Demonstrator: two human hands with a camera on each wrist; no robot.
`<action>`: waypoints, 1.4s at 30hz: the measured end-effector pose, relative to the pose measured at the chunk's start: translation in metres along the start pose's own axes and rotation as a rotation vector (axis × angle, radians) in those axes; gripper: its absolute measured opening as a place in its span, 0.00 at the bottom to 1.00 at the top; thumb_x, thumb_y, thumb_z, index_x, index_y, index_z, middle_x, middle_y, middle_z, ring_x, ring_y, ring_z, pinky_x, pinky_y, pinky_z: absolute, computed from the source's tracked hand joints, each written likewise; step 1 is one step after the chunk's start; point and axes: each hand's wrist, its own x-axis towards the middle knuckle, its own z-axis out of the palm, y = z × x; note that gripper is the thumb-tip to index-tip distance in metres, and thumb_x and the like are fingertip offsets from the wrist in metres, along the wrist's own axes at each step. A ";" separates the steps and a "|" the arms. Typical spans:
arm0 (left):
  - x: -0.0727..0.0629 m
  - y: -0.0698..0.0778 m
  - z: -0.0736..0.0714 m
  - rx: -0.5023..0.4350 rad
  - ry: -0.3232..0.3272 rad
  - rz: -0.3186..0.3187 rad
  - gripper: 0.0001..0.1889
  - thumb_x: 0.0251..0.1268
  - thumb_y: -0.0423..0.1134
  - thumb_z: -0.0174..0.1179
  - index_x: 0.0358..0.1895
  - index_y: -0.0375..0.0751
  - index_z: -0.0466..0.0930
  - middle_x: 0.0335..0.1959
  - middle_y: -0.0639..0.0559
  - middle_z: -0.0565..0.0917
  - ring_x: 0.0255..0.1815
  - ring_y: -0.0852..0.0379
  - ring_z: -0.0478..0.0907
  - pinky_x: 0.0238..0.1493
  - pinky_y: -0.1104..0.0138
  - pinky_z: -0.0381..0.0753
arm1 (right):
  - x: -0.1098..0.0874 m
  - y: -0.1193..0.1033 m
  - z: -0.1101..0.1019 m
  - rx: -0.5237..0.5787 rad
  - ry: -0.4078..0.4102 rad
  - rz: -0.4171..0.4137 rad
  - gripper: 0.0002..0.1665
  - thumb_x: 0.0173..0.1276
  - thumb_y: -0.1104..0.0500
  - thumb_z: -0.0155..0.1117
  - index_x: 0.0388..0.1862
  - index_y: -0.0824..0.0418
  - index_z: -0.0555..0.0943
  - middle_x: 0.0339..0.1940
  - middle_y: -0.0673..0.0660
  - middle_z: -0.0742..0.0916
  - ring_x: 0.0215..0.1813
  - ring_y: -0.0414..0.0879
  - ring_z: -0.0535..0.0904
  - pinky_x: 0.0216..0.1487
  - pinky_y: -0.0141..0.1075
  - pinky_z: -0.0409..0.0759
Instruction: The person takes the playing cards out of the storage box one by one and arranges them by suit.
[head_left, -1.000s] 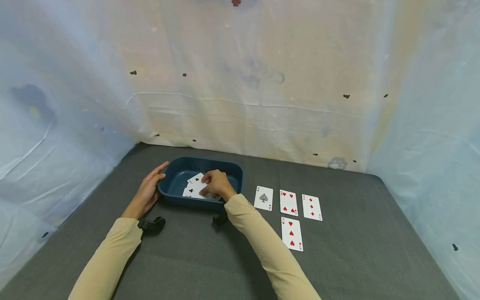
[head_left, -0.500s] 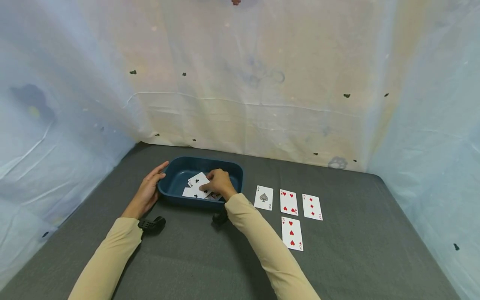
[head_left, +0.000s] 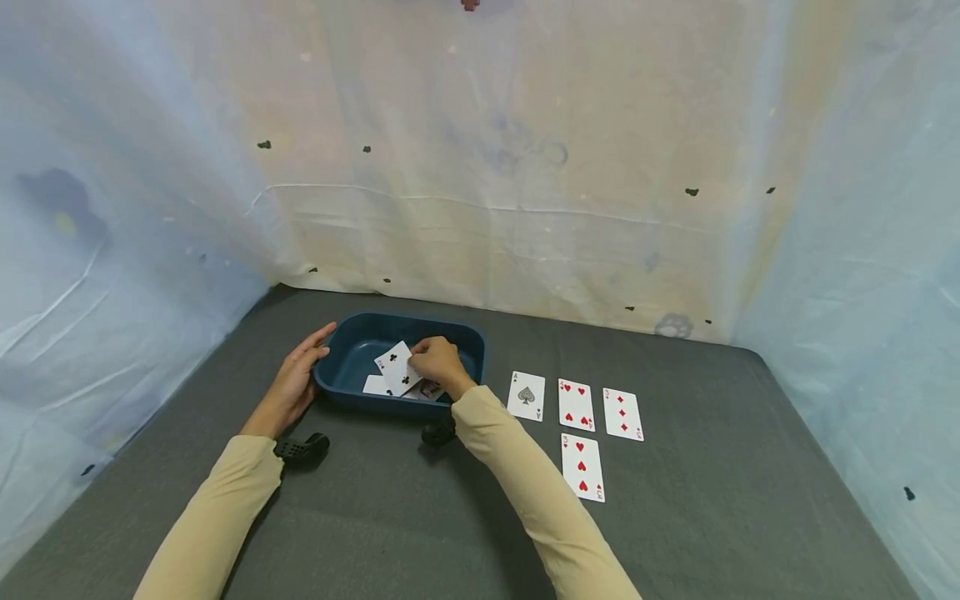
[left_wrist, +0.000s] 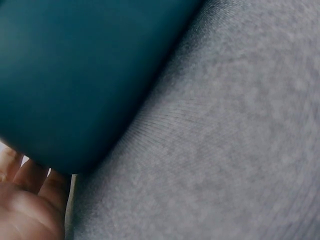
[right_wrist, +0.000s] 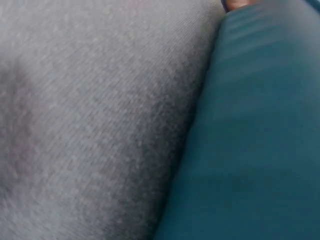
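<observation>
A dark blue plastic tub holds several loose playing cards. My right hand is inside the tub, pinching a clubs card by its right side, and that card is tilted. Beneath lie a mostly covered white card and a picture card. Straight fingers of my left hand rest against the tub's left end. The left wrist view shows fingertips of that hand touching the tub's outer wall. In the right wrist view, the tub's side hides the cards.
Right of the tub, an ace of spades, a four of hearts and a diamonds card lie face up in a row. A three of hearts lies nearer, on the grey cloth. Patterned curtains surround the table.
My right fingers have drawn the clubs card up and tilted it, uncovering more of the picture card beneath. My left hand has stayed at the tub's end.
</observation>
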 end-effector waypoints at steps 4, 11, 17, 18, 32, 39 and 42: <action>0.001 -0.001 0.000 -0.005 -0.002 0.002 0.27 0.81 0.39 0.37 0.79 0.45 0.46 0.79 0.48 0.38 0.74 0.44 0.45 0.51 0.72 0.72 | 0.000 0.000 -0.001 0.047 0.001 0.014 0.10 0.67 0.63 0.59 0.41 0.64 0.85 0.36 0.57 0.84 0.35 0.47 0.80 0.33 0.37 0.79; 0.002 -0.003 -0.002 -0.005 -0.004 0.006 0.27 0.81 0.39 0.37 0.78 0.43 0.46 0.79 0.48 0.38 0.75 0.46 0.43 0.52 0.74 0.70 | -0.003 -0.003 -0.004 0.075 0.026 0.019 0.09 0.68 0.62 0.60 0.40 0.62 0.85 0.36 0.55 0.84 0.35 0.46 0.79 0.34 0.38 0.79; 0.001 -0.003 -0.004 -0.044 -0.013 0.024 0.27 0.81 0.39 0.37 0.78 0.43 0.46 0.79 0.48 0.39 0.73 0.47 0.47 0.52 0.73 0.70 | -0.011 -0.012 -0.008 0.126 0.033 -0.003 0.08 0.68 0.61 0.61 0.41 0.61 0.85 0.36 0.54 0.84 0.36 0.46 0.79 0.35 0.39 0.77; 0.001 -0.003 -0.004 -0.048 -0.012 0.027 0.27 0.81 0.39 0.37 0.78 0.44 0.46 0.79 0.48 0.40 0.73 0.47 0.47 0.51 0.73 0.70 | -0.012 -0.013 -0.009 0.132 0.035 -0.010 0.08 0.69 0.61 0.61 0.41 0.62 0.85 0.36 0.54 0.84 0.36 0.46 0.79 0.36 0.38 0.77; 0.000 -0.005 -0.007 -0.044 -0.003 0.041 0.27 0.81 0.40 0.37 0.78 0.44 0.47 0.79 0.48 0.39 0.73 0.50 0.50 0.51 0.74 0.72 | -0.029 -0.014 -0.032 0.248 0.064 -0.079 0.11 0.69 0.61 0.60 0.46 0.64 0.84 0.35 0.54 0.85 0.35 0.44 0.80 0.35 0.34 0.77; -0.001 -0.005 -0.008 -0.058 -0.012 0.048 0.26 0.82 0.40 0.37 0.78 0.48 0.49 0.79 0.48 0.40 0.70 0.51 0.53 0.50 0.73 0.73 | -0.040 -0.011 -0.043 0.366 0.049 -0.094 0.12 0.68 0.64 0.60 0.47 0.66 0.84 0.34 0.55 0.86 0.35 0.44 0.80 0.37 0.36 0.77; -0.002 -0.004 -0.008 -0.067 -0.015 0.047 0.26 0.82 0.39 0.37 0.78 0.48 0.50 0.79 0.48 0.40 0.71 0.49 0.51 0.51 0.73 0.72 | -0.046 -0.011 -0.051 0.408 0.044 -0.104 0.12 0.68 0.63 0.60 0.47 0.66 0.84 0.34 0.54 0.86 0.34 0.43 0.78 0.35 0.33 0.74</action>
